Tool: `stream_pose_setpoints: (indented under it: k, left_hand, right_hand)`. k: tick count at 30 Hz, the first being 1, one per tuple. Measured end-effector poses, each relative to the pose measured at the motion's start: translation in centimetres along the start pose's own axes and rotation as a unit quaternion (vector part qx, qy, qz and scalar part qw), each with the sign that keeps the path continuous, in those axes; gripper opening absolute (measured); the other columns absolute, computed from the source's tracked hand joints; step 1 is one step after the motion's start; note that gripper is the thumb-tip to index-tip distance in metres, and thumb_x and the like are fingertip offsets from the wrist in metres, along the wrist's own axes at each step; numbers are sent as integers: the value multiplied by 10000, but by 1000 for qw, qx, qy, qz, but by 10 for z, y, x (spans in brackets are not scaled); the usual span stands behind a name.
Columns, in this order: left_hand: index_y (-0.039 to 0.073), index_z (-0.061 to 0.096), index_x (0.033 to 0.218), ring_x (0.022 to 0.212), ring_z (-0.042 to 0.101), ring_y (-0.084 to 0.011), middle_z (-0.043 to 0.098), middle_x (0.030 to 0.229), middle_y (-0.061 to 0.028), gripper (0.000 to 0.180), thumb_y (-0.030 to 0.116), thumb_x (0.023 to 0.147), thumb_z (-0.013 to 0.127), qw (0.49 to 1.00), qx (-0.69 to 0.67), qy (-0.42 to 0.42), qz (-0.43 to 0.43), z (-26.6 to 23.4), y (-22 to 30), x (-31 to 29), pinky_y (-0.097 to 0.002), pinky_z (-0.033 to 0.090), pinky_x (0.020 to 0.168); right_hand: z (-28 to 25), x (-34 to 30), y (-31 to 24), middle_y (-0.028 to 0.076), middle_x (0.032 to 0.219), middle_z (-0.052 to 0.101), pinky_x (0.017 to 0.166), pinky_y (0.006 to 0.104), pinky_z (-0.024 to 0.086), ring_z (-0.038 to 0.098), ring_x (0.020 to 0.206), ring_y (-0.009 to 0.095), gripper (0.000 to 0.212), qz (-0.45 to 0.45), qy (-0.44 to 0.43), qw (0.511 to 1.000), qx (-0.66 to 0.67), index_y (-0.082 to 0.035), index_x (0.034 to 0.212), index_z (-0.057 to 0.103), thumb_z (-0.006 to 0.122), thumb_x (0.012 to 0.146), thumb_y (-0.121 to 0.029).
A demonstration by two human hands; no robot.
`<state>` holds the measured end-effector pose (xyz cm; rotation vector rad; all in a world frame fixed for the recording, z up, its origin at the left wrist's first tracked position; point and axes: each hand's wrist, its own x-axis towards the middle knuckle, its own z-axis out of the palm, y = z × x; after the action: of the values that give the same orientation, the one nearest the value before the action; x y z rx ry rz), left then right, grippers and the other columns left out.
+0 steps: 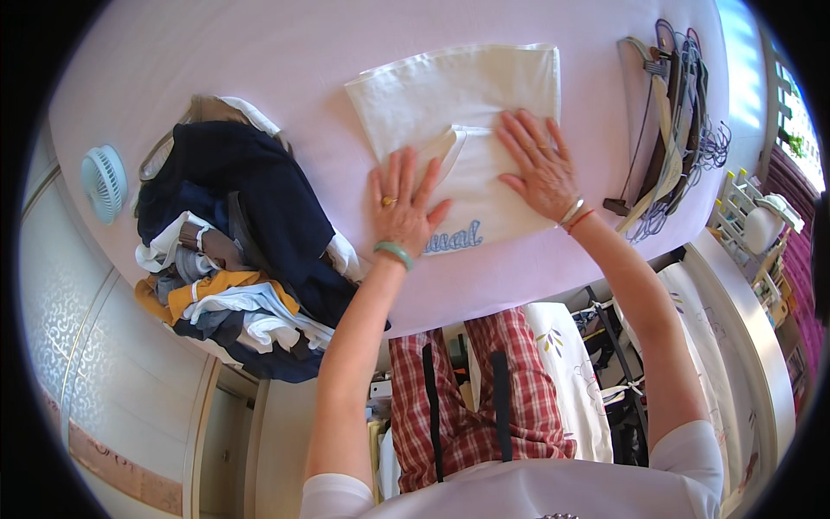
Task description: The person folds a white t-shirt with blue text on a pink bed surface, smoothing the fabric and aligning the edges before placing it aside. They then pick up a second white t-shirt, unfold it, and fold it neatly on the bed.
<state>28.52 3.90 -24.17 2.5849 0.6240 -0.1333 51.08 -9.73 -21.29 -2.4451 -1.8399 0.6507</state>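
Observation:
A white folded garment (458, 86) with blue-grey stitched lettering at its near edge lies flat on the pale pink bed cover (303, 52). It looks like a pair of shorts or a shirt; its exact kind I cannot make out. On its left side rests my left hand (404, 201), palm down, fingers stretched out, with a ring and a green bangle. Lying flat on the right part of the cloth is my right hand (542, 169), fingers spread, a silver bangle and red cord at its wrist. Neither hand grips anything.
A heap of clothes (233, 190), dark navy, white and mustard, lies to the left. Beyond it stands a small light-blue fan (104, 183). Several hangers (670, 130) are bunched at the right. A white rack (756, 216) stands past the bed's right edge.

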Motion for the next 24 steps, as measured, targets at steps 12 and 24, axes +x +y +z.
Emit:
stream_pose_setpoints:
  k: [12, 24]
  left_hand:
    - [257, 403, 1425, 1406, 286, -269, 314, 1520, -73, 662, -14, 829, 499, 965, -56, -173, 190, -57, -23, -6, -490, 215, 1145]
    - [246, 534, 1305, 1293, 438, -174, 457, 1413, -7, 626, 20, 730, 638, 974, -124, -98, 161, -57, -37, 9, -349, 328, 1017]
  right_hand:
    - [-28, -69, 32, 2, 1542, 285, 1183, 422, 169, 256, 1426, 178, 673, -199, -76, 973, -86, -203, 1443, 359, 547, 809, -77]
    - [-12, -46, 57, 50, 1310, 571, 1075, 415, 309, 515, 1248, 221, 453, -166, -5, 971, 170, -96, 1254, 532, 595, 808, -45]
